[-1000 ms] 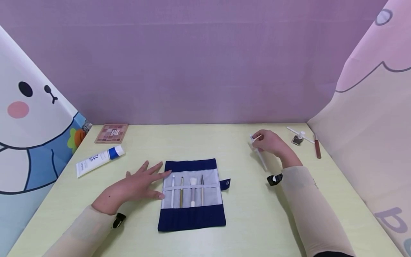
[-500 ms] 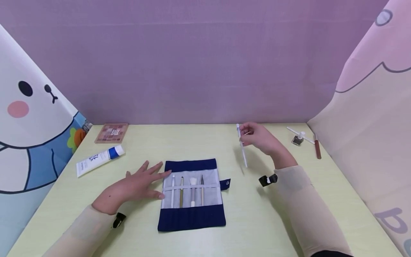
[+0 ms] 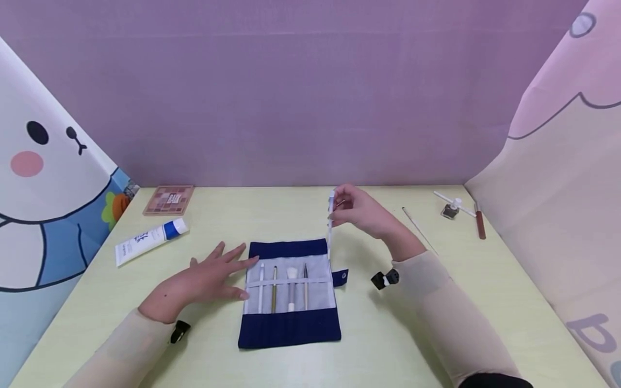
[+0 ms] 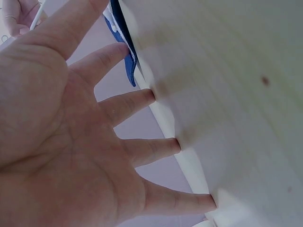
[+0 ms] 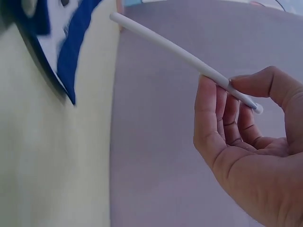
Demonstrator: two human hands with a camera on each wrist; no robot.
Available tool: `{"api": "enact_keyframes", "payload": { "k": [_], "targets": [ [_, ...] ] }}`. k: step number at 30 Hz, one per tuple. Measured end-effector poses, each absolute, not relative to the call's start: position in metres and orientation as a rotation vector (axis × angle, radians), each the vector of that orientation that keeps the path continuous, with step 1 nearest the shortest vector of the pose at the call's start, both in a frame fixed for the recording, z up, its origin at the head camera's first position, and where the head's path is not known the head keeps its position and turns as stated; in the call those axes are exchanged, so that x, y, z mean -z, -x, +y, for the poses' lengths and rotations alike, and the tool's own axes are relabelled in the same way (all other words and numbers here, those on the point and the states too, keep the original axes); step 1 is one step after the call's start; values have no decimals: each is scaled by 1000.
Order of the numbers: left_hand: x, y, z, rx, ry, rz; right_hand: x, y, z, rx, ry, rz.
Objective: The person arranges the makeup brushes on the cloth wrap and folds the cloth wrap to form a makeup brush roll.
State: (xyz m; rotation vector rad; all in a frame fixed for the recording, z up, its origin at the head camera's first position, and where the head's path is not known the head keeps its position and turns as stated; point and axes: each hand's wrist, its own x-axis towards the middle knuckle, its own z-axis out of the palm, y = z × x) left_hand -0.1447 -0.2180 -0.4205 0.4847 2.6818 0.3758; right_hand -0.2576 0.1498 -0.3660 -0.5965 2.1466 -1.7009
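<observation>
The right hand pinches a thin, smooth white stick near its upper end between thumb and fingertips, the other fingers loosely curled; this grip is closed only on that one end. The stick is straight and round in section, with a small rounded tip by the thumb in the right wrist view. It hangs nearly upright above the worktop, long axis close to vertical, lower end pointing down at the far right corner of the roll, just above the dark blue cloth. The roll is soft fabric, flat and rectangular, navy at top and bottom with a pale grey middle band and a small tab with a stud at its right edge. Four slim tools lie side by side under its strap, all lengthwise. The left hand lies flat, fingers spread and straight, holding nothing, fingertips touching the roll's left edge. One tube, one square palette and one thin rod lie apart on the matte, pale yellow-green worktop.
</observation>
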Motion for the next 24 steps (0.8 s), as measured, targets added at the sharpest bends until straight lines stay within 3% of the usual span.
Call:
{"api": "enact_keyframes", "payload": {
  "k": [11,24],
  "targets": [
    [419,142,-218,-383,-491,2688,393,253,115,1584,616,2106],
    [419,144,-217,-374,-485,2691,401,255,113,1540,604,2091]
  ]
}}
